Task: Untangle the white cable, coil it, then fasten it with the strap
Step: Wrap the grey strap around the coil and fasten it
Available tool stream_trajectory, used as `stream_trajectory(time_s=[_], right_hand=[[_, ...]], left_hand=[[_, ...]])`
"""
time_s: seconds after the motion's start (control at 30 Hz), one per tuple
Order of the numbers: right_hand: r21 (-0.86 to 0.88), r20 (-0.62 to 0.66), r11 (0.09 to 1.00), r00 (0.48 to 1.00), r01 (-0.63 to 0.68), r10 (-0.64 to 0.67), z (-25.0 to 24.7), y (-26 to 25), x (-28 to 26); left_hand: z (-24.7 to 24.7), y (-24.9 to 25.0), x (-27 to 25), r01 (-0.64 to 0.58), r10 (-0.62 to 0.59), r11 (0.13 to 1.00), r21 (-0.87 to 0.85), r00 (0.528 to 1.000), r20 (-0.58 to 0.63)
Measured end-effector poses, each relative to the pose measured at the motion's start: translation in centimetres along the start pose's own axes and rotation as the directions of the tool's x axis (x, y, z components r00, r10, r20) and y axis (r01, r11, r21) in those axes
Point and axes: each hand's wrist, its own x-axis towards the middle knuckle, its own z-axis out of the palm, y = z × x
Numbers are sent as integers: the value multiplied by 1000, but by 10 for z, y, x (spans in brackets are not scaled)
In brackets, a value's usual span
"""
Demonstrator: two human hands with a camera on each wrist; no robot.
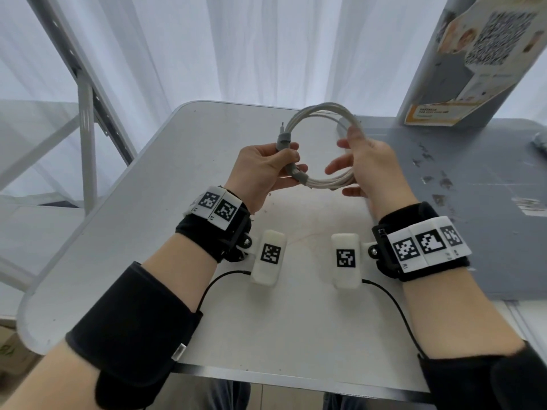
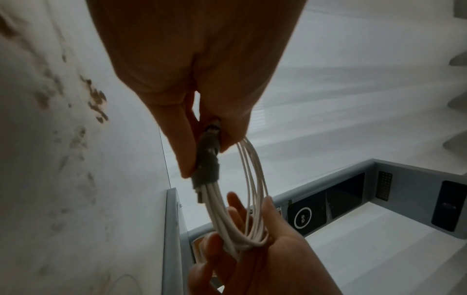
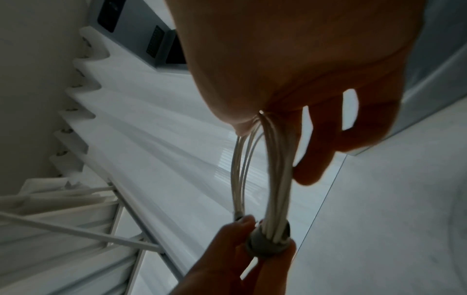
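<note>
My left hand (image 1: 260, 164) pinches the grey strap (image 1: 300, 175) wrapped round the white cable (image 1: 322, 113), which hangs coiled in the air above the table (image 1: 142, 232). Across the loop, my right hand (image 1: 367, 164) has finger and thumb closed on the strands. The coil looks light and springy, so I'd keep hold at the strap, where the turns are bundled.

- white cable (image 1: 321, 113) — wound into a round coil of several loops, held upright in the air above the table, its strands bunched together at the lower left.
- strap (image 1: 301, 176) — a grey band wrapped round the bunched strands at the coil's lower left.
</note>
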Motion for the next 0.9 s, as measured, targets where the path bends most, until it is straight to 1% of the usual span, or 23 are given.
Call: stream_trajectory(time_s=[0.13, 0.2, 0.33, 0.43, 0.57, 0.7, 0.8, 0.9], right_hand=[[28, -18, 992, 993, 121, -120, 3, -1, -4], [50, -7, 987, 988, 155, -154, 4, -2, -4], [95, 45, 965, 967, 245, -250, 5, -5, -7], [122, 59, 946, 950, 299, -308, 5, -6, -10], [134, 45, 946, 952, 294, -302, 5, -5, -9], [178, 8, 955, 970, 238, -243, 3, -5, -9], [146, -5, 959, 970, 243, -245, 2, -3, -9], [126, -13, 962, 970, 243, -243, 1, -2, -7]], left_hand=[[-3, 0, 1, -30, 37, 996, 85, 995, -87], [-4, 1, 0, -47, 62, 991, 123, 991, -119], [-4, 5, -2, -60, 82, 990, 126, 980, -179], [-3, 6, -2, -68, 92, 990, 124, 974, -205], [-3, 6, -3, -63, 93, 988, 142, 973, -212], [-2, 6, -2, -69, 109, 980, 188, 971, -212], [-4, 5, 0, -88, 146, 968, 235, 960, -239], [-4, 4, -1, -81, 140, 963, 257, 965, -222]])
